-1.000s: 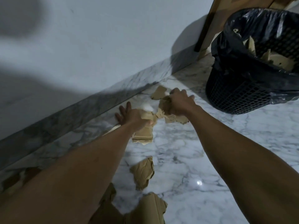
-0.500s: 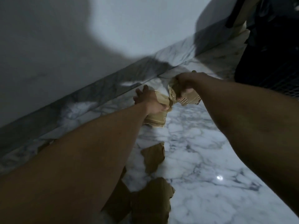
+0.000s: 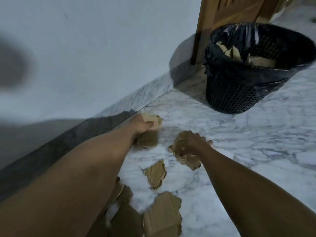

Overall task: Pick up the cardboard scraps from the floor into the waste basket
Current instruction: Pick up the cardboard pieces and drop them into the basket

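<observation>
Here the two hands, close together over the pile a second ago, have drawn apart, each with its own load. The left hand (image 3: pixel 142 124), at eleven o'clock from the frame's centre, has its fingers curled round a folded brown wad (image 3: pixel 148 140). The right hand (image 3: pixel 195 142), just right of centre, clutches a crumpled bundle (image 3: pixel 186 159) that hangs below the palm.

The far patch of marble floor (image 3: pixel 239 151) that held scraps a second ago now shows bare, so the gathering stroke appears finished and the carry to the waste basket (image 3: pixel 234 93) is judged the step in hand. The basket stands at two o'clock from the right hand, well apart from it. Its black liner (image 3: pixel 266 77) is folded over the rim, and earlier scraps (image 3: pixel 256 60) lie inside.

The task is far from done. One loose scrap (image 3: pixel 155 174) lies at six o'clock from the hands, and larger pieces (image 3: pixel 162 214) lie nearer the person, partly under the left forearm.

The skirting (image 3: pixel 119 108) and wall (image 3: pixel 102 48) close off the nine-to-twelve side, touching or just beside the left hand. A wooden frame (image 3: pixel 222 11) stands just behind the basket. Open floor runs from the right hand towards two and three o'clock, the freer approach. The basket's near rim is the edge to clear.
</observation>
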Action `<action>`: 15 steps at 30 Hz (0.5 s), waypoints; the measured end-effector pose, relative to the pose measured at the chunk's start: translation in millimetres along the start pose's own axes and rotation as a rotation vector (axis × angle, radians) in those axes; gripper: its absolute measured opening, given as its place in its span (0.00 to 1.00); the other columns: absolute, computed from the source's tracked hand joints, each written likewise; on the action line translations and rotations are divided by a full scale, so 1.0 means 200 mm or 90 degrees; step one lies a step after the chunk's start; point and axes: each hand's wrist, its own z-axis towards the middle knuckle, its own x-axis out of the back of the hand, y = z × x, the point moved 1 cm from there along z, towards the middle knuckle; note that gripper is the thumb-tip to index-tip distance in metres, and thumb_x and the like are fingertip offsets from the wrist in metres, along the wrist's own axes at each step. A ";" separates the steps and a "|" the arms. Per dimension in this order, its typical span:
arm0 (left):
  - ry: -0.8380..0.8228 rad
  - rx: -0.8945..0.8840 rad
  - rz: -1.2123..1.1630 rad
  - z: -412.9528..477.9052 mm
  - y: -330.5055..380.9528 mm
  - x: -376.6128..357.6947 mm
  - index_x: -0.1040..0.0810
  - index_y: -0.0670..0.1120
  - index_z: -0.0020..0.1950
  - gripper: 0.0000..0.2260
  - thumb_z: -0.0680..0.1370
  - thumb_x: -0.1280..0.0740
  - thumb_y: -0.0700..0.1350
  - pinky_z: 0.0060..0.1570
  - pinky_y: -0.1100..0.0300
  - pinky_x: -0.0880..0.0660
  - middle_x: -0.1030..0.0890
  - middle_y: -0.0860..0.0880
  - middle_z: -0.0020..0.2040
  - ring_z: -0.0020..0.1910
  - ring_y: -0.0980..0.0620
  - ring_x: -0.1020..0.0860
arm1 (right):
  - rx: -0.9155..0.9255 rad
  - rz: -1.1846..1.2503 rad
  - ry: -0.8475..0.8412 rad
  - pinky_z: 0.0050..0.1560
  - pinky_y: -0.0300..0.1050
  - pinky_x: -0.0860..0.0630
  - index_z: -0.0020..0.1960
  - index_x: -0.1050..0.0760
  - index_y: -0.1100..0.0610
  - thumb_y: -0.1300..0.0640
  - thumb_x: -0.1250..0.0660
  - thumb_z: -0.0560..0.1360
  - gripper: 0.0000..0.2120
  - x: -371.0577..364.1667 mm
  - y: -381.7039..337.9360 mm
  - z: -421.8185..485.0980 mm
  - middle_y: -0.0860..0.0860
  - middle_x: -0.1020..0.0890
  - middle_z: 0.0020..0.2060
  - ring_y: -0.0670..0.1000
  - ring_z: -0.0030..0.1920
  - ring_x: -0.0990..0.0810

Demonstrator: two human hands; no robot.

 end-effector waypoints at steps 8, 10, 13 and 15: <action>0.109 -0.015 -0.060 -0.42 -0.33 0.34 0.32 0.40 0.71 0.31 0.75 0.29 0.56 0.60 0.57 0.27 0.25 0.45 0.65 0.62 0.45 0.25 | -0.011 0.179 0.093 0.51 0.47 0.28 0.68 0.30 0.45 0.41 0.27 0.61 0.37 -0.14 0.17 -0.37 0.54 0.24 0.63 0.59 0.60 0.24; 0.027 -0.047 0.000 -0.52 -0.44 0.40 0.23 0.44 0.63 0.24 0.72 0.27 0.57 0.54 0.54 0.23 0.20 0.48 0.58 0.55 0.48 0.21 | -0.004 0.157 0.100 0.50 0.48 0.24 0.63 0.25 0.48 0.38 0.28 0.58 0.35 -0.15 0.18 -0.35 0.53 0.20 0.58 0.58 0.55 0.21; -0.128 -0.035 0.138 -0.65 -0.61 0.42 0.18 0.54 0.56 0.28 0.63 0.31 0.70 0.48 0.56 0.22 0.17 0.52 0.54 0.49 0.51 0.19 | -0.027 0.225 0.105 0.47 0.56 0.18 0.51 0.20 0.54 0.43 0.22 0.55 0.27 -0.13 0.15 -0.32 0.56 0.17 0.49 0.60 0.47 0.17; -0.206 0.001 0.168 -0.68 -0.73 0.38 0.22 0.55 0.65 0.32 0.67 0.33 0.71 0.64 0.53 0.28 0.21 0.51 0.65 0.61 0.49 0.23 | -0.043 0.299 0.036 0.48 0.55 0.18 0.50 0.22 0.58 0.51 0.17 0.55 0.28 -0.11 0.09 -0.33 0.58 0.17 0.50 0.60 0.48 0.16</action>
